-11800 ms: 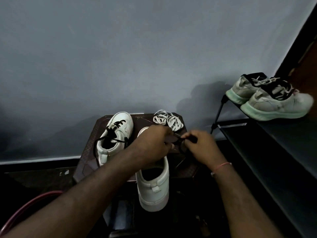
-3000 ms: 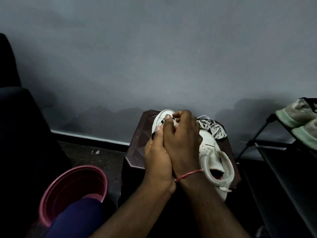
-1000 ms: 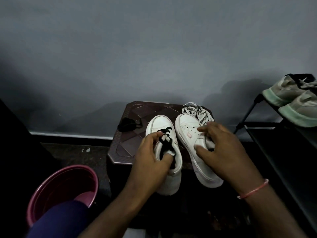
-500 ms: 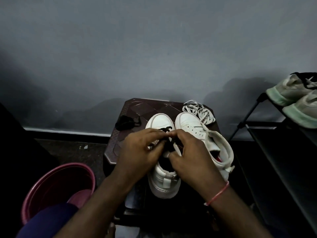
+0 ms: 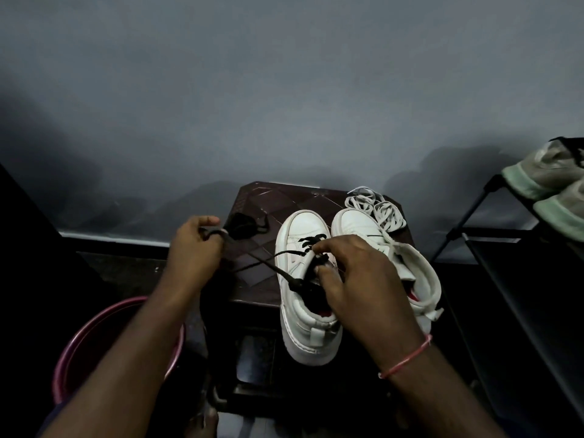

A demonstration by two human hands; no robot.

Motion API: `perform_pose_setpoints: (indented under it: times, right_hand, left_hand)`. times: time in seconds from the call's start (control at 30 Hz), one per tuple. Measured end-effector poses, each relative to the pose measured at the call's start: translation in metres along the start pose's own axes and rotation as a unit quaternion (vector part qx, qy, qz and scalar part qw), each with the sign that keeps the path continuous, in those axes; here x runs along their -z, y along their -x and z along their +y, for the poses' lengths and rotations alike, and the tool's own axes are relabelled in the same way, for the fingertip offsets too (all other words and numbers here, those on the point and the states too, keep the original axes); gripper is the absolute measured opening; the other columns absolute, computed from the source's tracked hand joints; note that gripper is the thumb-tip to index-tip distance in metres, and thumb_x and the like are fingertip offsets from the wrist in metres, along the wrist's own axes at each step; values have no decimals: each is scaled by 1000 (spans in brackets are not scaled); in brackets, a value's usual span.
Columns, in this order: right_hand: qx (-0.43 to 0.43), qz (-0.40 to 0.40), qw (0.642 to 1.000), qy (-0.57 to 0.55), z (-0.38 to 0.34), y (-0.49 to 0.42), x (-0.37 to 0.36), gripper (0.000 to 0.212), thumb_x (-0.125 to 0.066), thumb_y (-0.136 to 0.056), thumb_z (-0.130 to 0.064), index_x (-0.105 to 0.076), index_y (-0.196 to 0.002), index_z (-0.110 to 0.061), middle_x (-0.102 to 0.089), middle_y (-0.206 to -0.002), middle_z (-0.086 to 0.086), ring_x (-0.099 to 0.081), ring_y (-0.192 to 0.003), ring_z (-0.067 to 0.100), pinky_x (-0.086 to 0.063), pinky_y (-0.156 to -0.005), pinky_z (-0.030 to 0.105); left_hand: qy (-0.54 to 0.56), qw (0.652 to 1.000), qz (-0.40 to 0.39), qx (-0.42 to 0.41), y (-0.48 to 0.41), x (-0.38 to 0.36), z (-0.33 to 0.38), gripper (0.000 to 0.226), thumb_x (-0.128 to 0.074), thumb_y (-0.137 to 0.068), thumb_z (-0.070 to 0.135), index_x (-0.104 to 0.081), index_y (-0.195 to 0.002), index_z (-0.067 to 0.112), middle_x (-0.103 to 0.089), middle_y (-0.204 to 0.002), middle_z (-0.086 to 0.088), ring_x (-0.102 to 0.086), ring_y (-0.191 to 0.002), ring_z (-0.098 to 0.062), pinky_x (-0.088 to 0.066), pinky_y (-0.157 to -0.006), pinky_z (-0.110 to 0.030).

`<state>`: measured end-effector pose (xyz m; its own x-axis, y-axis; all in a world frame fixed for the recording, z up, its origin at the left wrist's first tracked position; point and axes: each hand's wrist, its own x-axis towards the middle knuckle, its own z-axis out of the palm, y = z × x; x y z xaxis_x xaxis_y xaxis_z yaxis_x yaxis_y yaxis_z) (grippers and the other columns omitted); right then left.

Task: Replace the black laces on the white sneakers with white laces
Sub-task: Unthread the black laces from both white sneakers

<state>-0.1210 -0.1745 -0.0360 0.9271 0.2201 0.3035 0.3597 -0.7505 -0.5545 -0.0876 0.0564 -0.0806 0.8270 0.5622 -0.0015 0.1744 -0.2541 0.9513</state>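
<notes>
Down at seven o'clock sits one pink bucket [image 5: 94,335]. The left forearm crosses over it, and its inside is too dark to tell what it holds.

The left grip [image 5: 196,245] is at nine o'clock of the bench [image 5: 268,197], fingers curled tight round one end of the black lace [image 5: 278,272]. The lace runs from there across to the left sneaker [image 5: 303,229]. Just beyond that grip, at ten o'clock on the bench, a loose black lace [image 5: 246,227] lies bunched in a heap.

There are two white sneakers, side by side, toes to twelve o'clock and heels to six. The left sneaker has black lace through the eyelets nearest the toe, and its heel overhangs the near edge. The right sneaker [image 5: 360,226] shows bare eyelets, collar gaping.

The right grip [image 5: 357,273] is over the left sneaker's tongue, fingertips pinching the black lace, and it hides most of that shoe's opening. A pink thread band [image 5: 407,358] circles the wrist.

The white laces [image 5: 379,210] are a tangled heap at one o'clock on the bench, just beside the right sneaker's toe. How many there are cannot be told.

At three o'clock stands a black shoe rack [image 5: 521,279] with two grey-green sneakers [image 5: 543,172] on its top shelf, cut off by the frame edge.
</notes>
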Motion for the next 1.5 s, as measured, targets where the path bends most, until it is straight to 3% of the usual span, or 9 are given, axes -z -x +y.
perform_pose_setpoints:
  times: [0.13,0.33,0.57,0.7,0.87,1.07,1.23,1.33,1.5]
  right_hand:
    - [-13,14,996,-90,0,-5,3,5,-65,-88,-19,-68,-89,-22,-67,-81,-9,-59,-75,6,-47,-70,27]
    - [-167,-7,866,-471,-8,-18,20,13,-52,-97,-10,-57,-85,-11,-64,-68,2,-49,-50,11,-36,-42,20]
    - [-184,62,679,-708,14,-35,51,19,-39,-98,-14,-54,-86,-12,-66,-95,17,-70,-83,35,-60,-74,39]
    - [-208,90,648,-727,29,-36,64,21,-41,-97,-21,-55,-82,-15,-70,-94,10,-68,-96,35,-57,-86,45]
    - [-202,168,641,-721,32,-34,73,27,-42,-94,-18,-55,-70,-18,-65,-92,6,-66,-105,37,-52,-95,45]
    - [-186,147,797,-556,35,-31,69,11,-59,-91,-10,-56,-83,-18,-68,-85,5,-67,-78,26,-52,-68,33]
    - [-56,28,976,-207,33,-25,45,54,-75,-80,-20,-49,-125,-37,-51,-132,-7,-61,-100,9,-51,-86,28]
    - [47,-90,995,-2,23,-19,35,61,-67,-82,-32,-43,-137,-40,-40,-148,-9,-45,-131,12,-37,-109,38]
    - [52,-130,971,194,1,-11,27,35,-55,-87,-38,-54,-123,-35,-68,-112,-8,-59,-111,14,-25,-111,40]
  left_hand:
    - [-299,928,-186,-124,19,3,0,63,-76,-77,15,-51,-135,18,-55,-130,-9,-57,-114,-26,-47,-98,-35]
    - [-150,889,-247,-357,62,-5,25,39,-71,-82,14,-66,-120,21,-64,-120,12,-57,-112,2,-45,-95,-17]
    - [-35,949,-185,-254,60,-18,16,19,-61,-92,8,-66,-89,26,-70,-79,13,-63,-72,3,-48,-67,-14]
    - [128,989,-68,-36,45,-20,10,17,-56,-94,8,-63,-85,20,-71,-84,-12,-61,-73,-17,-49,-65,-29]
    - [40,999,23,-20,21,-15,-5,13,-55,-91,7,-60,-82,15,-62,-64,-4,-54,-52,-14,-42,-45,-20]
    - [-178,965,31,-191,37,-16,-1,38,-62,-83,16,-59,-121,12,-55,-116,-5,-52,-105,-19,-40,-91,-28]
    - [-95,936,-115,-319,79,-30,32,35,-63,-82,37,-64,-112,20,-57,-106,10,-56,-99,-1,-42,-83,-10]
    - [-86,934,-171,-303,91,-41,32,40,-61,-78,47,-65,-109,23,-58,-102,14,-56,-97,2,-39,-78,-5]
    - [-106,947,-171,-251,91,-51,32,43,-52,-63,48,-64,-99,28,-59,-93,15,-55,-88,2,-39,-70,-8]
